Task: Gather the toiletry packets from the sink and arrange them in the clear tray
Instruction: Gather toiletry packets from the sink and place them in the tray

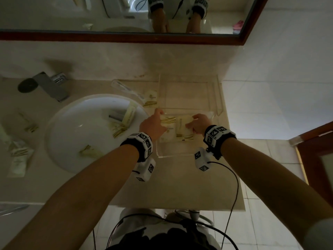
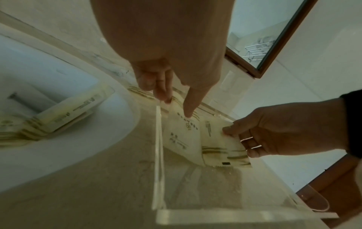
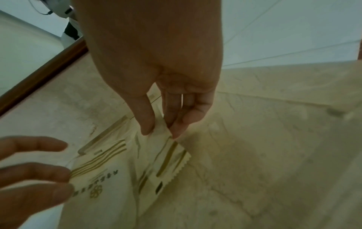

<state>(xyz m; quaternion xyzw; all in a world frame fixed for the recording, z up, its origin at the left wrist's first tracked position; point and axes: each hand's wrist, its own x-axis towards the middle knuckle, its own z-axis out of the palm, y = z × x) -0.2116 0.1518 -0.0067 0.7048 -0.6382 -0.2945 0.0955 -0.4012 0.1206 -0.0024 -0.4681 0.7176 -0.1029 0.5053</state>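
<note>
My right hand pinches one packet inside the clear tray on the worktop. My left hand, fingers straight, presses the neighbouring packet. More packets lie in the sink.

Looks like a hotel-style bathroom.
White basin, chrome faucet, wood-framed mirror, tiled walls, marble-look counter.
</note>
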